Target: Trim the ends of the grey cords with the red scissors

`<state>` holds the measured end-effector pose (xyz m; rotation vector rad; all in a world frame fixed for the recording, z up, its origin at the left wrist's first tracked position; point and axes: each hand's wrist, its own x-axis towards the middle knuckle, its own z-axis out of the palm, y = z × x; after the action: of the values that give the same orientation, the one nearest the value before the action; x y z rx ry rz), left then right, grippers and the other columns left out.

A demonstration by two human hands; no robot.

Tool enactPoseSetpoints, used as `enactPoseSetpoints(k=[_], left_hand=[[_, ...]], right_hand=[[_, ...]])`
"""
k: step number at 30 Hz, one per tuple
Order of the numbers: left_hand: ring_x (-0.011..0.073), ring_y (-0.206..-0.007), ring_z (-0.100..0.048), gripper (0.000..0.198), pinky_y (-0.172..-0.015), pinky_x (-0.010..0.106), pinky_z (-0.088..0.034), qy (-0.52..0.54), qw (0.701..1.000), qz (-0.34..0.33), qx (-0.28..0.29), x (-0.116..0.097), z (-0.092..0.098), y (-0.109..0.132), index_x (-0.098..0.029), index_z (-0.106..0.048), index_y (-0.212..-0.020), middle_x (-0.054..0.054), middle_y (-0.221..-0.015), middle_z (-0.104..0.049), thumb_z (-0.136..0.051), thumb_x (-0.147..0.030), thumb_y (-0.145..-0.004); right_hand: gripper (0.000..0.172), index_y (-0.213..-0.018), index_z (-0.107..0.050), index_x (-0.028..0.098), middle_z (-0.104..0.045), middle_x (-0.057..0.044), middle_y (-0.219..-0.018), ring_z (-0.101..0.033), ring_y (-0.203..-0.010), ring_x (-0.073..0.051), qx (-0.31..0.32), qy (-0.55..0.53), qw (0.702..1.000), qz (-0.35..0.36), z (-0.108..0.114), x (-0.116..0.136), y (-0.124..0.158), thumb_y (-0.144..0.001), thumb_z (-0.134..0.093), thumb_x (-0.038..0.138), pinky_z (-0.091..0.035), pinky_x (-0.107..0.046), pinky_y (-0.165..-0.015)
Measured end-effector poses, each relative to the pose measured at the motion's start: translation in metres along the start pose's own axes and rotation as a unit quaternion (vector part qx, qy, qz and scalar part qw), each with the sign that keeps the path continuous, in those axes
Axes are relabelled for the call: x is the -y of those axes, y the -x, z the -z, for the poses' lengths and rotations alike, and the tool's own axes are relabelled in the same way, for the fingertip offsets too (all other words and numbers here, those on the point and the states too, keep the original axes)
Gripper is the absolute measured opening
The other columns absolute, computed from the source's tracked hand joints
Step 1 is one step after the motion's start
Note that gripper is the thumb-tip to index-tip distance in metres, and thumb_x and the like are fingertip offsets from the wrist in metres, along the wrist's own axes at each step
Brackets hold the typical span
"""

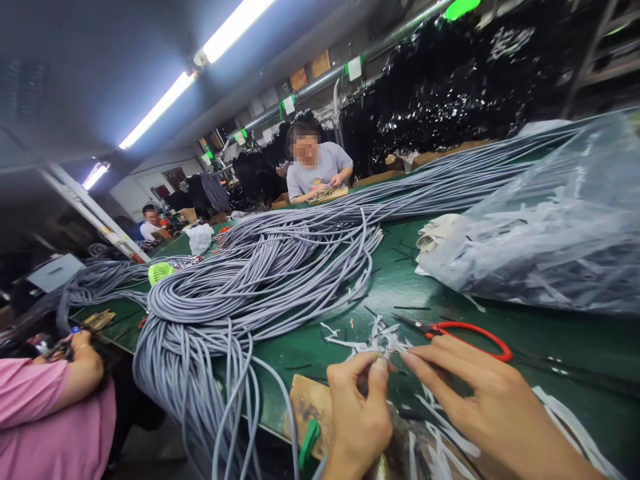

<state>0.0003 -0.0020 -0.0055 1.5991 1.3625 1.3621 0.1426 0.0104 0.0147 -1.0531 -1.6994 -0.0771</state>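
Note:
My left hand [360, 407] is closed, its thumb and index finger pinched together near the table's front edge. Just to its right, my right hand [475, 393] is also closed, fingertips almost meeting the left ones. Whatever small piece lies between the fingertips is too hidden to name. Right behind the fingertips lies a small heap of white strips [380, 337]. Scissors with red handles [470, 325] rest beyond my right hand, blades pointing left. Beside my left hand is a wooden board [310, 397] with a green piece [309, 443] on it. More white strips [450, 453] lie below my right hand.
A large heap of grey cables [210, 287] covers the left and middle of the green table [395, 287], some hanging over its edge. At right stands a clear plastic bag [550, 247] of white scraps. Co-workers sit opposite [320, 167], farther back, and at left [60, 413].

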Motion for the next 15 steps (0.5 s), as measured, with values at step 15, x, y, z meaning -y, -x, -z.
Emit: enactPoseSetpoints(k=[15], left_hand=[[0.024, -0.079, -0.066, 0.033, -0.074, 0.031, -0.052, -0.077, 0.997, 0.008, 0.006, 0.0048, 0.0023, 0.0012, -0.017, -0.078, -0.089, 0.01, -0.084, -0.075, -0.05, -0.033, -0.091]], right_hand=[[0.049, -0.066, -0.072, 0.024, -0.071, -0.003, -0.061, -0.067, -0.052, -0.017, 0.034, -0.019, 0.999, 0.029, 0.0002, 0.0013, 0.0073, -0.098, -0.042, 0.048, -0.056, -0.024, -0.05]])
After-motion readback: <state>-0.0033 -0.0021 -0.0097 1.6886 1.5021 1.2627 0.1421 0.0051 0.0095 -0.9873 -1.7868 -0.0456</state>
